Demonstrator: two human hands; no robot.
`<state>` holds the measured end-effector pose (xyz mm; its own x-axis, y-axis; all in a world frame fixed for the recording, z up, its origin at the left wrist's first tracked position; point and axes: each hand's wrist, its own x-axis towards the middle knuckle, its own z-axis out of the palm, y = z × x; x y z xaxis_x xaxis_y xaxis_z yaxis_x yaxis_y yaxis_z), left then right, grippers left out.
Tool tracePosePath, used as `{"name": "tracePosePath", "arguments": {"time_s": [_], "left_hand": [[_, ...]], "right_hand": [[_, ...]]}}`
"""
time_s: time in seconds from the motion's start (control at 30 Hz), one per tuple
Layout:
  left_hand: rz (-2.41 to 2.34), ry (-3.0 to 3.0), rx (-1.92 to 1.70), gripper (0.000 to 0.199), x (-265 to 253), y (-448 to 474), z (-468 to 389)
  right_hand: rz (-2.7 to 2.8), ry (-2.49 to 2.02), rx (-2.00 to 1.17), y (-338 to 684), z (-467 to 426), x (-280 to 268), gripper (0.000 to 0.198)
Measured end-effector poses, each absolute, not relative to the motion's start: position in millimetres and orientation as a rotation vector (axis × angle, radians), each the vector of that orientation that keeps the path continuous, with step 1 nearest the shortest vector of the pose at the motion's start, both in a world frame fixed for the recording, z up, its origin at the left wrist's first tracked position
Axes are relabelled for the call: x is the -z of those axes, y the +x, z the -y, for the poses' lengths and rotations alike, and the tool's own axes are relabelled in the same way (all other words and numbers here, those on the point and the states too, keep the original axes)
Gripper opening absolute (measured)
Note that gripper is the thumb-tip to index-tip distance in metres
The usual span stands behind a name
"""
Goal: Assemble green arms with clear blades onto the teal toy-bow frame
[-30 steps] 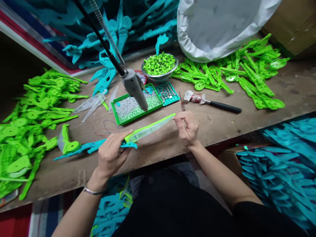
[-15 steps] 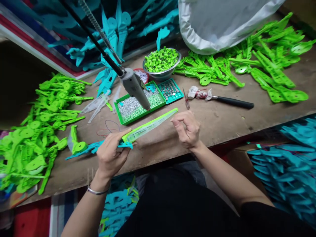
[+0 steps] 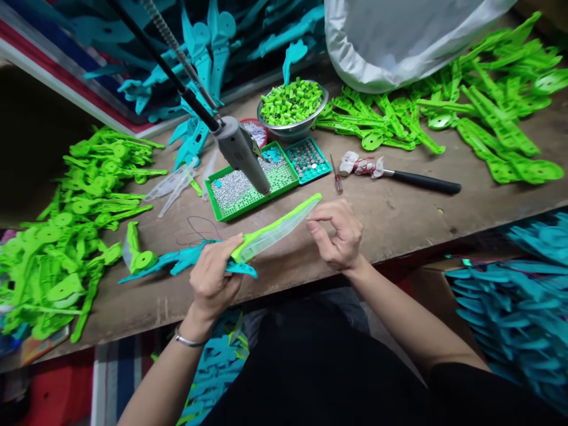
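Note:
My left hand [image 3: 217, 273] is closed round a long plastic assembly just above the table's front part. Its turquoise body [image 3: 189, 258] reaches left, ending beside a bent green piece with a round disc [image 3: 142, 259]. From the hand, a green arm [image 3: 288, 214] with a translucent strip [image 3: 275, 236] along its side slants up to the right. My right hand [image 3: 338, 234] is beside the arm's far tip, thumb and forefinger pinched together. Whether anything small is between those fingers cannot be made out. A thin loop of wire [image 3: 197, 229] lies behind the left hand.
A grey electric screwdriver [image 3: 244, 157] hangs over a green tray [image 3: 248, 213] of small screws. Behind are a steel bowl [image 3: 293, 129] of green caps and a teal tray [image 3: 307, 161]. A wrapped-head hammer [image 3: 421, 180] lies right. Green part piles [image 3: 62, 260] flank the table.
My left hand has moved slightly right with the assembly, and the green arm has tilted, showing more of the translucent strip. My right hand keeps its pinch near the tip.

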<state>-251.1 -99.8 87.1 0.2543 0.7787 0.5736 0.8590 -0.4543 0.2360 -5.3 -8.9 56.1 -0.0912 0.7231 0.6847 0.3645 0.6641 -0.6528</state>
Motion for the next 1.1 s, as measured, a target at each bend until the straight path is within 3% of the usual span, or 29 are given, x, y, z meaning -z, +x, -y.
{"name": "tracePosePath", "arguments": {"time_s": [0.23, 0.47, 0.73, 0.8, 0.93, 1.0, 1.1], "left_hand": [[1.485, -2.373, 0.883, 0.051, -22.8, -224.1, 110.1], [1.650, -2.403, 0.660, 0.070, -9.7, -212.1, 124.8], [1.986, -2.181, 1.009, 0.082, -15.1, -204.8, 134.0], [1.972, -2.135, 1.148, 0.073, -20.0, -202.8, 134.0], [2.068, -2.196, 1.477, 0.036, -37.4, -195.2, 134.6], [2.199, -2.359, 1.637, 0.027, -45.6, -190.8, 135.6], [2.326, -2.418, 1.842, 0.020, -51.7, -187.3, 139.0]], "right_hand": [[1.884, -0.997, -0.298, -0.9, 1.3, -37.1, 0.005], [1.947, -1.581, -0.104, 23.2, -52.3, -4.3, 0.021], [1.974, -1.750, -0.147, 45.1, -62.0, -5.2, 0.022], [1.866, -1.765, -0.316, 43.9, -45.4, -19.1, 0.022], [1.626, -1.544, -0.960, 20.7, 14.8, -45.6, 0.023], [1.636, -1.407, -1.230, 3.4, 48.5, -52.9, 0.018], [1.801, -1.217, -1.354, -18.3, 81.7, -56.9, 0.010]]}}
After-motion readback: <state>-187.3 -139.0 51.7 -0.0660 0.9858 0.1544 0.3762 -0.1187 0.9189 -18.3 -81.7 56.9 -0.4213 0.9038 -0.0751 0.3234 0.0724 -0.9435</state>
